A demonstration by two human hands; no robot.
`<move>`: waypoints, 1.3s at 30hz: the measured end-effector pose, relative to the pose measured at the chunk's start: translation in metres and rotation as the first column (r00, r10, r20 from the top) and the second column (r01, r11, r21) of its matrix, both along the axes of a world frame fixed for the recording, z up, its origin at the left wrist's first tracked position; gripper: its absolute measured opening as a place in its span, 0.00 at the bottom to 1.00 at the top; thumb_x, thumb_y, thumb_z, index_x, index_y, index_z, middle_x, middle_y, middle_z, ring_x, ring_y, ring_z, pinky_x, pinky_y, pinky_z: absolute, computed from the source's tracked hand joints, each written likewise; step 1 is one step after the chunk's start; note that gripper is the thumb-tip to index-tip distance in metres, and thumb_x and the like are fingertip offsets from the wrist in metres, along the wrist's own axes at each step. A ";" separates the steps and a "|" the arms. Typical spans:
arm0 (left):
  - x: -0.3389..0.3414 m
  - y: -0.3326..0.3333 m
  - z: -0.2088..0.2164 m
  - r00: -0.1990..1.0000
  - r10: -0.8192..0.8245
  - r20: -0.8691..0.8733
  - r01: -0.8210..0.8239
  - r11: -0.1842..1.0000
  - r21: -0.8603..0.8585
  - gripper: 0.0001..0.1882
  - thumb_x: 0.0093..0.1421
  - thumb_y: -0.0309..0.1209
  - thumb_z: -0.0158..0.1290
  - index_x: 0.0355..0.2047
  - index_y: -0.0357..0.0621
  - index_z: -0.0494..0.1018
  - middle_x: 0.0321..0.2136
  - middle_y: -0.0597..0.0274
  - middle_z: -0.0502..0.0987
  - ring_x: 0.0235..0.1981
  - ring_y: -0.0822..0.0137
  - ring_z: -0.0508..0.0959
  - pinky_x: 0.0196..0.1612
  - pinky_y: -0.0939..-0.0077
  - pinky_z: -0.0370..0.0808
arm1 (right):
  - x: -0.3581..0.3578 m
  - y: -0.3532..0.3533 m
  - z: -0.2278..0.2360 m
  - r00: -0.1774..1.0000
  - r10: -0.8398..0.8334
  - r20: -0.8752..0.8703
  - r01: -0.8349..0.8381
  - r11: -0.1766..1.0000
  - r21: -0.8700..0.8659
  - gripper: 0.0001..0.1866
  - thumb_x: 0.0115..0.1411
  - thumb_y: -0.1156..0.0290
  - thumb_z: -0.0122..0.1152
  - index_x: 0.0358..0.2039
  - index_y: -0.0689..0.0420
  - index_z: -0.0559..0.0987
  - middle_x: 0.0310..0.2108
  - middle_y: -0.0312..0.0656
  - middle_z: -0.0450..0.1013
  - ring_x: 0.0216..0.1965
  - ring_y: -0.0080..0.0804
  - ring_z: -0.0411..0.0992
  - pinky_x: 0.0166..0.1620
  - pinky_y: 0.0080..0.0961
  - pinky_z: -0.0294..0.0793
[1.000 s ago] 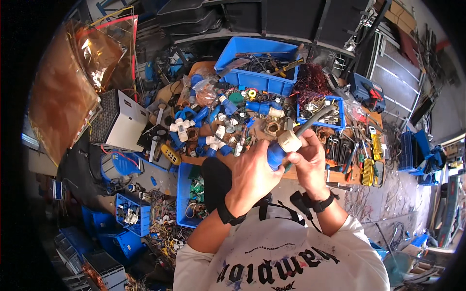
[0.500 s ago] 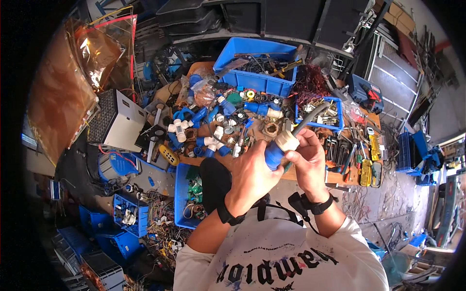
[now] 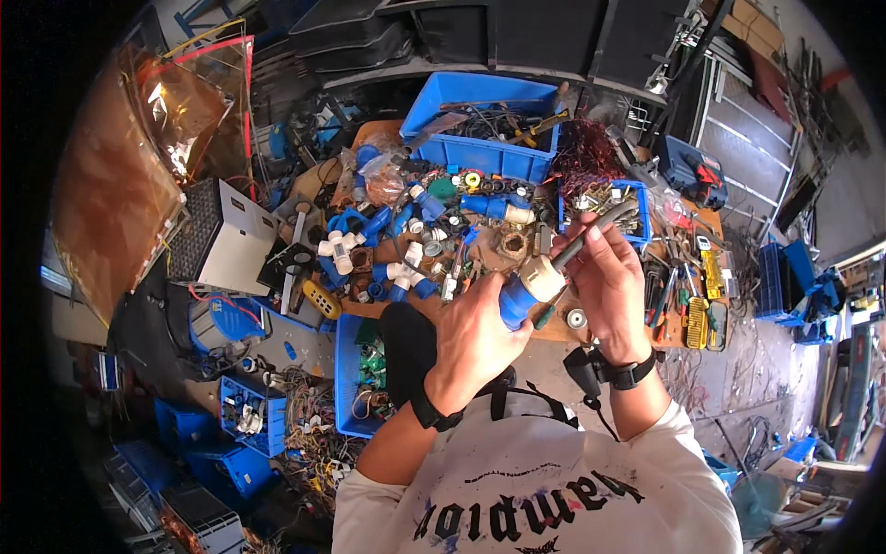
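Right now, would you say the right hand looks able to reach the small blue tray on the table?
Probably yes: the small blue tray lies just beyond the right hand, open at the top. However, that hand grips the grey cable, which crosses in front, so it might have to let go first.

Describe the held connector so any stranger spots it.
Over the brown table, find the person's left hand. It holds a blue connector with a cream collar. Unlike the similar connector lying beyond, it is held, its grey cable in the right hand.
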State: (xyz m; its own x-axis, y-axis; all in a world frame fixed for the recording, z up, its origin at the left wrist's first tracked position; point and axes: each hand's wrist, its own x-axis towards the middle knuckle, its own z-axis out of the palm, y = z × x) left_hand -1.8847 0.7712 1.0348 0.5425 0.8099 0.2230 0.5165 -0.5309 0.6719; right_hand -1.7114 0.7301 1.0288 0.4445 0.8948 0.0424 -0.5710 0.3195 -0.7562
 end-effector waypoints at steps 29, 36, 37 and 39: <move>0.016 -0.001 -0.028 0.990 -0.117 0.080 0.126 0.985 -0.118 0.23 0.41 0.32 0.64 0.37 0.39 0.70 0.28 0.46 0.78 0.30 0.44 0.79 0.33 0.55 0.76 | -0.020 0.018 -0.027 0.970 0.209 -0.122 -0.190 0.970 0.152 0.11 0.61 0.73 0.62 0.28 0.52 0.66 0.17 0.34 0.66 0.22 0.28 0.69 0.31 0.26 0.71; 0.020 0.003 -0.028 1.000 -0.024 -0.009 0.023 0.986 -0.162 0.21 0.43 0.34 0.64 0.34 0.37 0.71 0.25 0.45 0.78 0.30 0.46 0.80 0.34 0.56 0.76 | -0.019 0.015 -0.028 0.991 0.098 0.088 -0.084 0.985 -0.149 0.13 0.60 0.66 0.64 0.38 0.54 0.69 0.28 0.35 0.70 0.31 0.29 0.72 0.41 0.27 0.71; 0.021 0.003 -0.029 1.000 -0.009 0.010 0.010 0.994 -0.107 0.20 0.43 0.34 0.64 0.33 0.39 0.71 0.24 0.46 0.78 0.28 0.45 0.79 0.32 0.55 0.76 | -0.023 0.012 -0.035 0.980 0.020 0.198 0.016 0.984 -0.178 0.15 0.59 0.66 0.65 0.41 0.54 0.69 0.30 0.34 0.70 0.33 0.28 0.72 0.42 0.26 0.71; 0.024 0.004 -0.034 1.000 0.022 0.001 -0.022 0.997 -0.069 0.19 0.43 0.34 0.64 0.34 0.40 0.71 0.24 0.45 0.78 0.28 0.44 0.79 0.31 0.55 0.76 | -0.037 0.003 -0.030 0.951 0.002 0.309 0.089 0.956 -0.280 0.23 0.56 0.64 0.70 0.45 0.58 0.69 0.35 0.33 0.70 0.36 0.19 0.68 0.39 0.18 0.71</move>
State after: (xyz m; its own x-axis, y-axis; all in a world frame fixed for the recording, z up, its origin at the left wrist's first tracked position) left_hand -1.8605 0.7754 1.0006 0.5238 0.8353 0.1670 0.5263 -0.4715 0.7076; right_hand -1.7487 0.7335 0.9987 0.4896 0.8688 -0.0748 -0.2907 0.0817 -0.9533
